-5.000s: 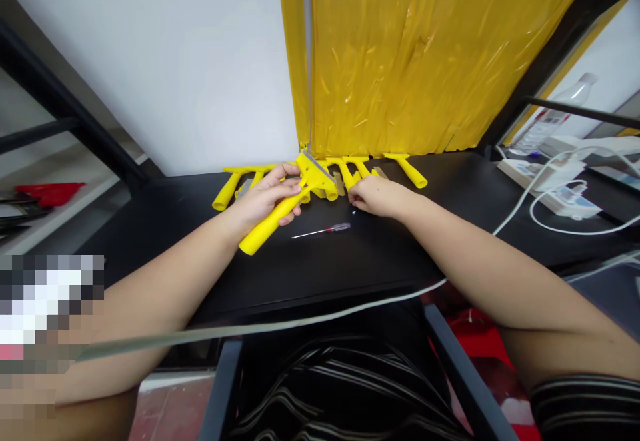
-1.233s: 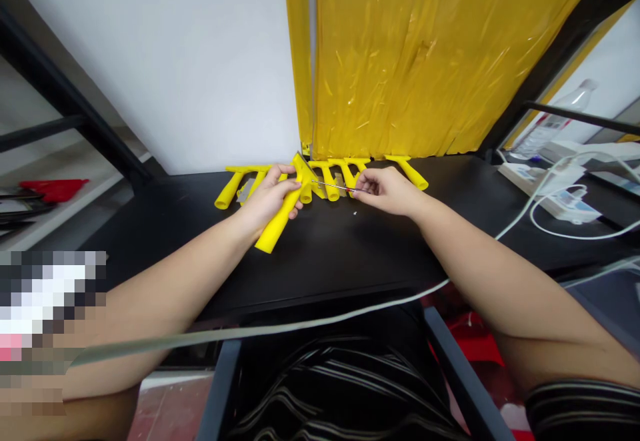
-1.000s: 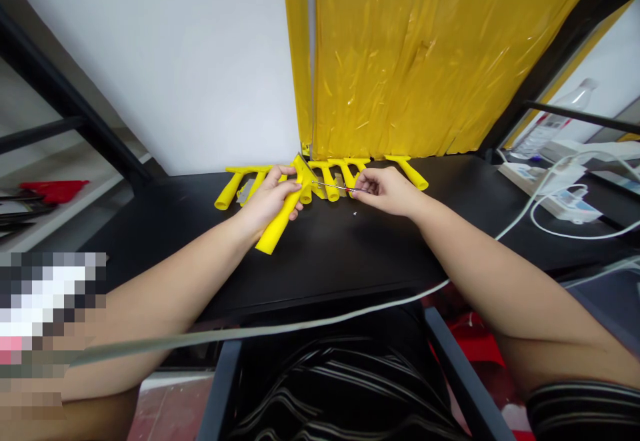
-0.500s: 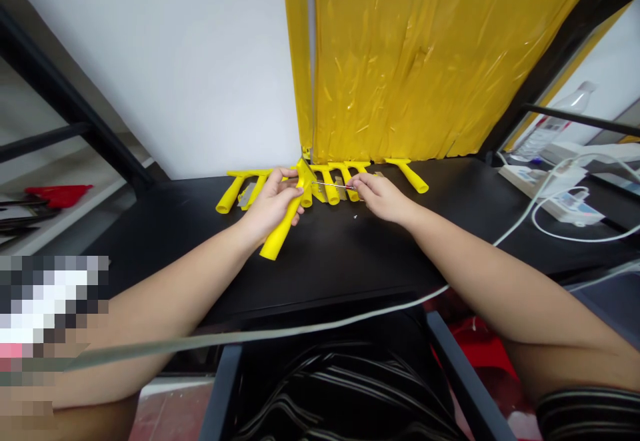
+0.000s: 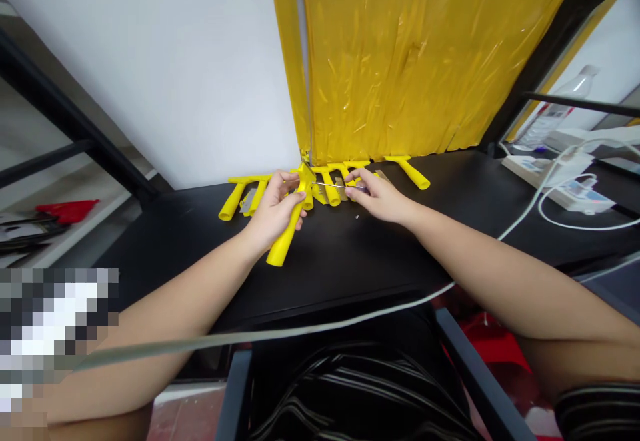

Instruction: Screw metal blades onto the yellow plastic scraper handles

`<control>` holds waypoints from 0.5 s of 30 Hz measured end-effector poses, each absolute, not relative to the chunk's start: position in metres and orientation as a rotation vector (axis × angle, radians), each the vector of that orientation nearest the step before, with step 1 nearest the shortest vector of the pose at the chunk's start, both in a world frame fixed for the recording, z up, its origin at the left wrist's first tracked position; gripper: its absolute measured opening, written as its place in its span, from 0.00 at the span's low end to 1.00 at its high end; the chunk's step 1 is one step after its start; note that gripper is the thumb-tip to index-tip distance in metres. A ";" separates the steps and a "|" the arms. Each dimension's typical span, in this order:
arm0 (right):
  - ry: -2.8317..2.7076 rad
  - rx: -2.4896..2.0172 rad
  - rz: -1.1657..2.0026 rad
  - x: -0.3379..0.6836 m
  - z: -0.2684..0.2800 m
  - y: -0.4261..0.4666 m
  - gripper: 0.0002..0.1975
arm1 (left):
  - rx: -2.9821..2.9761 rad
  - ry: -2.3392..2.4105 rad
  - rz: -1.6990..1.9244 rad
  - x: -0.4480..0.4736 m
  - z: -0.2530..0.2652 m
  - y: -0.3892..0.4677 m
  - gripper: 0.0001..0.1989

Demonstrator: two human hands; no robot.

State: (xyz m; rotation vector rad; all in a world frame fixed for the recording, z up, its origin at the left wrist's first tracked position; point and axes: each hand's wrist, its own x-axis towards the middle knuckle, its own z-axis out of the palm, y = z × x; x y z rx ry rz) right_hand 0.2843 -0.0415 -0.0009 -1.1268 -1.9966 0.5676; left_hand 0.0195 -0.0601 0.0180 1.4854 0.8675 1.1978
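My left hand (image 5: 276, 209) is closed around a yellow T-shaped scraper (image 5: 284, 240). The tubular handle points down toward me, and the wide head is at the top, partly behind my fingers. In my right hand (image 5: 381, 198) is a thin screwdriver (image 5: 331, 184), its metal shaft pointing left with the tip at the scraper's head. My fingers cover most of the screwdriver's handle. Behind both hands several similar yellow scrapers lie in a row along the back of the black table; one leftmost scraper (image 5: 231, 202) and one rightmost scraper (image 5: 413, 173) show well.
A white panel (image 5: 150, 74) and a yellow tape-covered panel (image 5: 400, 61) rise behind the black table (image 5: 350, 261). Power strips (image 5: 565, 184) with white cables and a plastic bottle (image 5: 560, 104) are at the right. A pale cable (image 5: 310, 326) crosses in front of me.
My right thumb and index finger have shifted and spread somewhat on the screwdriver's handle. The scraper stays in my left hand, at nearly the same angle. The camera view has shifted slightly.
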 end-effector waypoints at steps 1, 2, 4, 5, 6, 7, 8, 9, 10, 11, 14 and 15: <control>-2.002 -1.115 0.575 0.283 -0.001 -0.043 0.14 | 1.488 0.867 1.204 0.019 0.018 -0.060 0.19; -2.003 -1.112 0.572 0.283 -0.001 -0.043 0.13 | 1.489 0.867 1.210 0.019 0.018 -0.059 0.20; -1.991 -1.142 0.541 0.281 0.000 -0.043 0.09 | 1.489 0.870 1.216 0.019 0.019 -0.059 0.20; -1.978 -1.168 0.527 0.280 0.001 -0.042 0.10 | 1.491 0.873 1.215 0.019 0.020 -0.060 0.20; -1.968 -1.193 0.520 0.280 0.002 -0.041 0.13 | 1.495 0.874 1.210 0.020 0.020 -0.060 0.20; -1.967 -1.211 0.523 0.280 0.002 -0.041 0.17 | 1.498 0.873 1.203 0.020 0.021 -0.061 0.19; -1.968 -1.220 0.530 0.280 0.002 -0.040 0.20 | 1.500 0.868 1.195 0.021 0.021 -0.062 0.20; -1.966 -1.215 0.544 0.281 0.001 -0.040 0.19 | 1.502 0.862 1.189 0.021 0.020 -0.062 0.20; -1.967 -1.193 0.564 0.281 0.000 -0.041 0.17 | 1.504 0.857 1.187 0.021 0.020 -0.063 0.20; -1.977 -1.162 0.586 0.282 -0.001 -0.042 0.14 | 1.504 0.855 1.190 0.021 0.020 -0.062 0.20; -2.001 -1.090 0.604 0.283 -0.003 -0.043 0.12 | 1.500 0.861 1.205 0.020 0.019 -0.061 0.20; -2.003 -1.095 0.578 0.282 -0.003 -0.043 0.10 | 1.497 0.864 1.208 0.020 0.019 -0.061 0.20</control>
